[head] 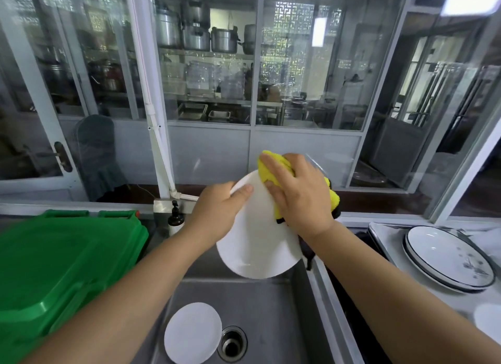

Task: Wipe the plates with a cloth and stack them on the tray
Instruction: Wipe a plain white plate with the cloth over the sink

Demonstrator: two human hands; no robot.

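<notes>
Above the sink I hold a large white plate (257,241), tilted toward me. My left hand (219,209) grips its upper left rim, thumb on the face. My right hand (295,193) presses a yellow cloth (273,165) against the plate's upper right part, fingers spread flat over the cloth. A smaller white plate (192,332) lies in the sink basin beside the drain. On the tray (385,236) at the right sit two stacked plates (450,258) with dark rims and a grey pattern.
The steel sink (273,309) has a drain (233,343) at the bottom. A green plastic bin lid (57,266) fills the left. A soap bottle (175,221) stands behind the sink. Another white dish (488,320) shows at the right edge. Glass partitions stand behind.
</notes>
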